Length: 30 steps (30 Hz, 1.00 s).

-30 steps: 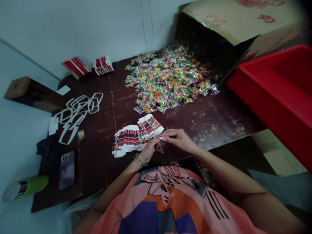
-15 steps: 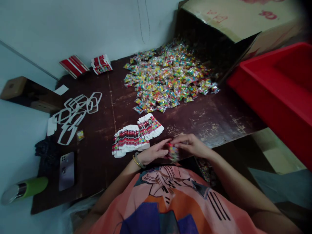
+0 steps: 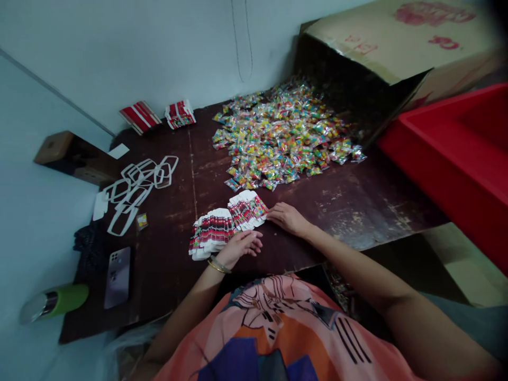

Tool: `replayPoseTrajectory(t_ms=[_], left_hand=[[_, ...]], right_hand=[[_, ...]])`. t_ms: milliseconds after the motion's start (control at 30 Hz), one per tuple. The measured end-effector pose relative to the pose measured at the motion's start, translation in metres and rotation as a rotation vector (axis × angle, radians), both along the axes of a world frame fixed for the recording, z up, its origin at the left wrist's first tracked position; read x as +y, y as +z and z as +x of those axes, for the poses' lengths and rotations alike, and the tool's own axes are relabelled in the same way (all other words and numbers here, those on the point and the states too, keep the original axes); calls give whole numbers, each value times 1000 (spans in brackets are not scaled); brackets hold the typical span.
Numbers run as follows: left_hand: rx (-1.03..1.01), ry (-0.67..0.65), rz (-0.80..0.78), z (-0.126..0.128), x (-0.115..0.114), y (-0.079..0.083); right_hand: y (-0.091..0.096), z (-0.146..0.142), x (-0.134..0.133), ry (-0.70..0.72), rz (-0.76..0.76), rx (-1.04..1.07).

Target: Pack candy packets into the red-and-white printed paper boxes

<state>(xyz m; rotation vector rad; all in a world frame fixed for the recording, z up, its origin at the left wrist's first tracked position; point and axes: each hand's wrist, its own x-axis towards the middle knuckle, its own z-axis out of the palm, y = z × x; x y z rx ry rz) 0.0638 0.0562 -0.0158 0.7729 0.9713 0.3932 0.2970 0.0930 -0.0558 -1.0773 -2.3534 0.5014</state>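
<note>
Two overlapping stacks of small flat printed boxes, red and white with coloured patterns, lie on the dark table: a left stack (image 3: 212, 232) and a right stack (image 3: 246, 209). My right hand (image 3: 289, 218) is at the right end of the right stack, its fingers together and the fingertips closed on the endmost box. My left hand (image 3: 241, 246) hovers just in front of the stacks, palm turned inward, with nothing in it and its fingers loosely bent and apart. Beyond the stacks spreads a large heap of clear packets of colourful sweets (image 3: 278, 143).
A cardboard carton (image 3: 381, 42) opens toward the heap, and a red plastic bin (image 3: 448, 159) stands at right. On the left lie white bands (image 3: 135, 185), a single packet (image 3: 142, 221), a phone (image 3: 118, 278) and a green bottle (image 3: 69, 299). More printed boxes (image 3: 180, 114) stand against the wall.
The small colourful box held between both hands at the table edge is no longer in them. My right hand has moved up and left to the stack; my left hand has drawn left.
</note>
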Motion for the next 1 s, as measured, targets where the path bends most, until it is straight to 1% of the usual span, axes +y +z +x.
replayPoseTrajectory(t_ms=[67, 133, 167, 200, 267, 333, 367, 400, 533, 600, 633, 667, 700, 733, 800, 867, 933, 1000], left_hand=[[-108, 49, -70, 2, 1, 1], [-237, 126, -123, 8, 2, 0], [-275, 164, -128, 13, 1, 0], [-286, 194, -119, 17, 0, -1], [-257, 203, -92, 27, -4, -2], [-219, 140, -82, 35, -9, -2], [-203, 102, -78, 38, -12, -1], [-187, 70, -74, 40, -15, 0], [-137, -42, -62, 44, -22, 6], [-152, -144, -58, 45, -21, 9], [-144, -192, -30, 45, -20, 10], [-112, -211, 24, 45, -18, 9], [-52, -195, 102, 46, -17, 7], [25, -149, 189, 47, -16, 4], [172, -19, 322, 49, -15, -3], [221, 55, 373, 50, -17, -9], [215, 75, 406, 48, -20, -10], [215, 42, 453, 44, -22, -5]], right_hand=[[15, -1, -22, -7, 35, 59], [30, -6, -44, 63, 37, 94], [36, -9, -53, 91, 22, 105], [41, -13, -58, 81, 4, 116], [45, -19, -61, -54, -37, 141], [44, -22, -56, -211, -78, 181], [44, -22, -54, -246, -108, 212], [43, -21, -52, -245, -155, 254], [49, -10, -49, -143, -426, 430], [55, 0, -48, -13, -581, 449], [58, 4, -47, 60, -644, 445], [60, 7, -46, 116, -690, 445], [61, 9, -45, 133, -714, 457], [61, 8, -45, 100, -721, 489], [59, 3, -50, -84, -691, 598], [55, -5, -58, -264, -661, 697], [51, -10, -68, -326, -691, 751], [46, -9, -77, -303, -825, 818]])
